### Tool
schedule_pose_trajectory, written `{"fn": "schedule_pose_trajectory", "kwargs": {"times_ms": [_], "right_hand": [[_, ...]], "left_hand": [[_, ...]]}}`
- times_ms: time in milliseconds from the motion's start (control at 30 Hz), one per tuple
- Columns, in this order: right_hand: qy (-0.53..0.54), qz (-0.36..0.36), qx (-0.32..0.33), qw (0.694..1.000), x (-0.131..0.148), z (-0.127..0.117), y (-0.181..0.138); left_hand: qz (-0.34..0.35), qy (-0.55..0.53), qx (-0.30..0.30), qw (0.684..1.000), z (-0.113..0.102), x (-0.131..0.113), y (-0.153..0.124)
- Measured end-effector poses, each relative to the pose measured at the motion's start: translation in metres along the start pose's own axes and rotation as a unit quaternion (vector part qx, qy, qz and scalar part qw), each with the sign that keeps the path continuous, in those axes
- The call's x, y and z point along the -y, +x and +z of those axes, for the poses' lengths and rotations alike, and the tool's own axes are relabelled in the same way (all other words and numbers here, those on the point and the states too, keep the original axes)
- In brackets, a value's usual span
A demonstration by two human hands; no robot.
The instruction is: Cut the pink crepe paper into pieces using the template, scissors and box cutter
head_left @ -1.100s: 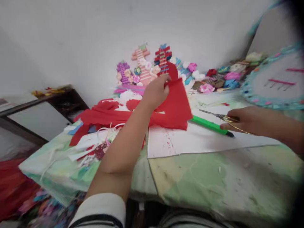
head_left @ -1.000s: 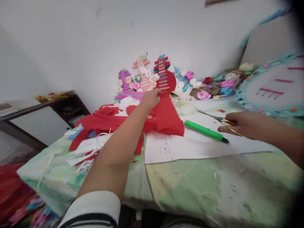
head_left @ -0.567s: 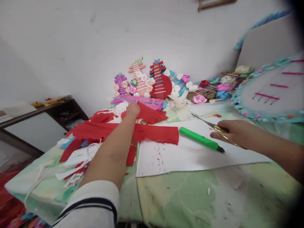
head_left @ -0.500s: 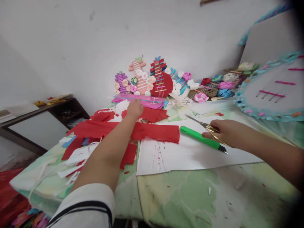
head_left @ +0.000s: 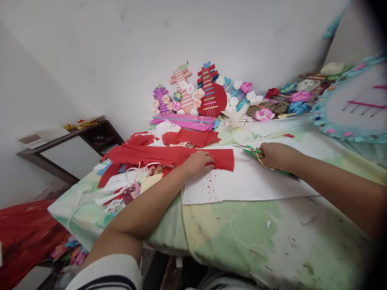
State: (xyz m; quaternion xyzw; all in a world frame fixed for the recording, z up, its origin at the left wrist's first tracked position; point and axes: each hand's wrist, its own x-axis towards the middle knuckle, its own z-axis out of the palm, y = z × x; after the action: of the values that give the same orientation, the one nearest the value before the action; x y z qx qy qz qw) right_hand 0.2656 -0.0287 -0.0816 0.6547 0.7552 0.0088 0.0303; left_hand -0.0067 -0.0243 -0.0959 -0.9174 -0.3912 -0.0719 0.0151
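Note:
My left hand rests with curled fingers on a long strip of red crepe paper that lies across the table, touching its right part. My right hand is closed on gold-handled scissors, their blades pointing left toward the strip's end. A green marker lies under that hand, mostly hidden. Both lie on a white sheet.
More red paper and white scraps lie at the left. Paper guitars and flowers line the wall. A round blue-edged board leans at right. A dark side table stands at left. Green tablecloth in front.
My left hand let go of the far red paper and came back onto the long red strip. My right hand slid left over the green marker with the scissors.

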Motion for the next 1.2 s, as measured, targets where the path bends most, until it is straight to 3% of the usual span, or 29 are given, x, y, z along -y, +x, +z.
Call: {"fn": "schedule_pose_trajectory", "kwargs": {"times_ms": [233,400,500,667,800,933,1200], "right_hand": [[-0.03,0.031,-0.044,0.998,-0.005,-0.005,0.011],[0.058,0.056,-0.098,0.992,0.029,-0.024,0.012],[0.121,0.017,-0.125,0.985,0.051,-0.027,0.017],[0.075,-0.035,-0.204,0.975,0.061,-0.001,0.034],[0.05,-0.034,-0.206,0.977,0.049,0.022,0.042],[0.039,-0.064,-0.207,0.975,0.043,0.031,0.043],[0.055,-0.054,-0.224,0.971,0.044,0.035,0.045]], "left_hand": [[-0.008,0.001,-0.033,0.999,0.004,-0.01,-0.004],[-0.006,0.032,-0.026,0.999,0.008,-0.015,0.003],[-0.01,0.058,-0.014,0.998,0.01,-0.019,0.006],[-0.026,0.086,0.013,0.996,0.009,-0.021,0.009],[-0.045,0.092,0.014,0.995,0.007,-0.019,0.006],[-0.051,0.085,0.012,0.995,0.004,-0.017,0.004],[0.04,0.053,0.047,0.997,-0.005,-0.023,0.014]]}}
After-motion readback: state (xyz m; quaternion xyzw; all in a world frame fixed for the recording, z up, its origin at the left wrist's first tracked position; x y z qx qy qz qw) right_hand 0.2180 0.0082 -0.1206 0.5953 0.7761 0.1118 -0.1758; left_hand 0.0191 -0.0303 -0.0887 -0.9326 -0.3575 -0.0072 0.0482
